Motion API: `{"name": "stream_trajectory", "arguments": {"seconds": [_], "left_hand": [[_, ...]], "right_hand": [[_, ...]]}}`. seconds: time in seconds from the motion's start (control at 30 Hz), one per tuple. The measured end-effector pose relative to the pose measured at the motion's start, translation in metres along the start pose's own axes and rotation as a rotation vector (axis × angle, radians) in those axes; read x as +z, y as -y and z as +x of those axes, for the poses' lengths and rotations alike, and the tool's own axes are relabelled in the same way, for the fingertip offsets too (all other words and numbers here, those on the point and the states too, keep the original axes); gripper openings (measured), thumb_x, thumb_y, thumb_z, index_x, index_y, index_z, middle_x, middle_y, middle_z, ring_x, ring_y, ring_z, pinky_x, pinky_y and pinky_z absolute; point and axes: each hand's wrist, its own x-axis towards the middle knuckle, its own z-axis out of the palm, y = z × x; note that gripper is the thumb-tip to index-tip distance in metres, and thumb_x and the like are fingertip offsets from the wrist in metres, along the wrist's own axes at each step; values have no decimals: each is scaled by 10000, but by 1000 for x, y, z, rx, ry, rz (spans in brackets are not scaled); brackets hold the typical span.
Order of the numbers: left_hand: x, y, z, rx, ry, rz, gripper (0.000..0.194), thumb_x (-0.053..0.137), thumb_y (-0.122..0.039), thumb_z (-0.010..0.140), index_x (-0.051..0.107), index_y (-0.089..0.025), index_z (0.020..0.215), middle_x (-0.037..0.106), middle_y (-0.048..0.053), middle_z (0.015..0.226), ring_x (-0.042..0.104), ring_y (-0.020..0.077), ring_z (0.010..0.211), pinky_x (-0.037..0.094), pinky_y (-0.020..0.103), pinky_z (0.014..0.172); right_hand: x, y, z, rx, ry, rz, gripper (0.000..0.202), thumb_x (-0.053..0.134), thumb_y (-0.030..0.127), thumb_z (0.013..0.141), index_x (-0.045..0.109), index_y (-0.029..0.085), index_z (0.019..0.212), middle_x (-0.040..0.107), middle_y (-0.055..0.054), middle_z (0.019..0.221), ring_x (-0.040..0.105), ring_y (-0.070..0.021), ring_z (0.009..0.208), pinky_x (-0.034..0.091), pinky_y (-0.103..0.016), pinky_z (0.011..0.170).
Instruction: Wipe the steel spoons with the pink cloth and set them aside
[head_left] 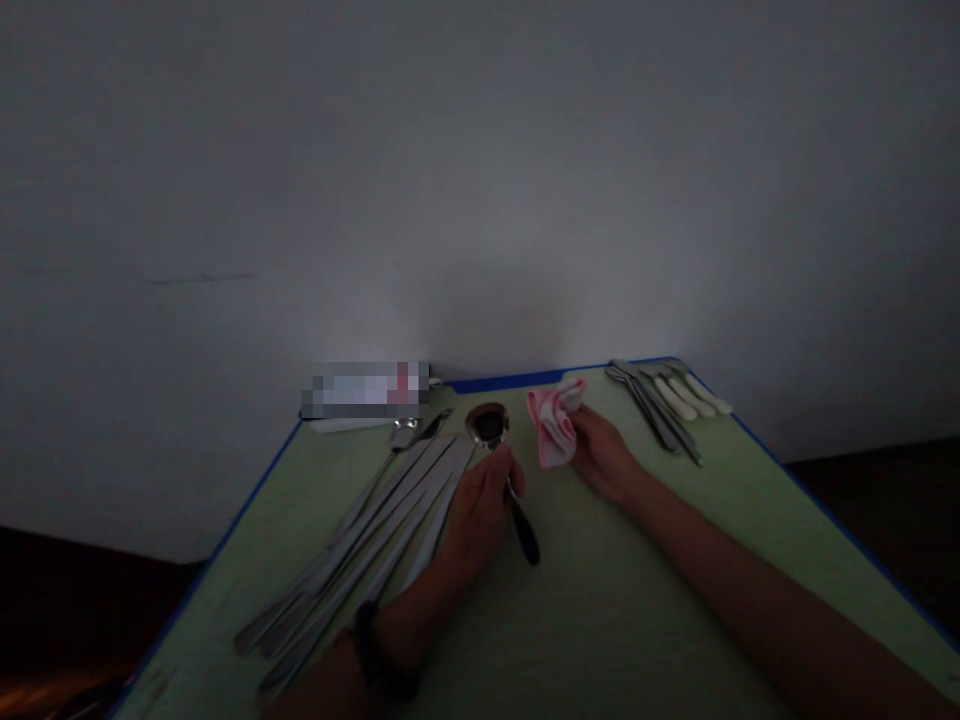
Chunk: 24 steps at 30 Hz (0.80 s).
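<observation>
My left hand (480, 505) is closed around the handle of a metal ladle (488, 424), just below its round bowl. The ladle's handle end slants down and to the right past my fingers. In my right hand (602, 450) is a crumpled pink and white cloth (556, 422), held to the right of the ladle's bowl and apart from it. Several long-handled metal utensils (352, 545) lie fanned out to the left of my left hand, some partly hidden by my forearm. Their far ends are hard to make out in the dim light.
At the table's (615, 600) back right lie metal cutlery pieces (651, 415) and several white-handled utensils (686, 395). A blurred-out box (367, 390) stands at the back left. A wall (480, 180) rises directly behind the table's blue edge (510, 382).
</observation>
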Motion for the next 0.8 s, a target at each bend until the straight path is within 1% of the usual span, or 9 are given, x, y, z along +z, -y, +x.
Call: {"name": "stream_trajectory", "arguments": {"seconds": [0.1, 0.2, 0.3, 0.37, 0.47, 0.53, 0.57, 0.7, 0.8], "left_hand": [[0, 2, 2, 14, 4, -91, 471, 275, -441, 951, 393, -200, 564, 413, -26, 542, 408, 125, 527, 342, 249, 532], [-2, 3, 2, 45, -19, -73, 469, 269, -442, 955, 401, -198, 578, 422, -27, 558, 407, 120, 525, 346, 241, 527], [-4, 2, 1, 98, -79, 0, 453, 307, -449, 946, 523, -184, 649, 475, -12, 613, 475, 126, 584, 388, 227, 559], [-5, 1, 1, 111, -95, 6, 408, 360, -456, 930, 617, -176, 782, 523, 2, 658, 520, 130, 609, 416, 219, 554], [-6, -2, 1, 108, -87, -57, 344, 448, -436, 901, 659, -169, 953, 605, 38, 774, 546, 117, 582, 437, 208, 514], [-7, -7, 3, 100, -83, -124, 314, 495, -408, 882, 657, -158, 982, 631, 57, 839, 546, 103, 552, 453, 208, 506], [-8, -10, 4, 96, -82, -159, 304, 514, -396, 872, 655, -149, 980, 634, 56, 833, 546, 98, 537, 463, 211, 507], [-15, -24, 9, 61, -85, -269, 272, 576, -354, 834, 602, -137, 995, 589, -4, 698, 567, 96, 509, 499, 216, 518], [-22, -35, 14, 29, -80, -313, 357, 632, -314, 794, 504, -174, 1097, 559, -42, 707, 574, 92, 494, 512, 208, 474]], "right_hand": [[2, 2, -5, 5, 42, -27, 191, 731, 237, 627, 646, 179, 788, 643, 22, 708, 558, -124, 668, 441, -267, 711], [3, 2, -7, 1, 54, -43, 212, 731, 242, 653, 649, 181, 839, 655, 22, 733, 569, -113, 652, 445, -256, 687], [2, 1, -7, -17, 56, -49, 230, 725, 245, 674, 643, 192, 882, 659, 30, 751, 574, -102, 646, 445, -233, 652], [0, 1, -6, -15, 61, -52, 221, 723, 243, 683, 640, 195, 882, 660, 32, 752, 578, -100, 647, 446, -225, 642], [-4, 0, -5, 10, 71, -68, 212, 722, 244, 688, 637, 192, 876, 665, 24, 766, 589, -107, 654, 452, -231, 653], [-6, 0, -4, 19, 65, -73, 229, 724, 249, 690, 637, 193, 895, 671, 19, 792, 595, -108, 665, 453, -232, 662], [-7, 0, -3, 21, 64, -76, 240, 724, 251, 690, 637, 194, 906, 674, 17, 802, 596, -109, 667, 453, -232, 663], [-7, -1, -1, 44, 79, -84, 270, 725, 264, 694, 637, 191, 939, 679, 9, 821, 603, -113, 677, 452, -238, 669], [-5, -2, -1, 45, 60, -61, 265, 719, 272, 701, 641, 192, 941, 682, 6, 832, 611, -118, 695, 457, -245, 700]]}}
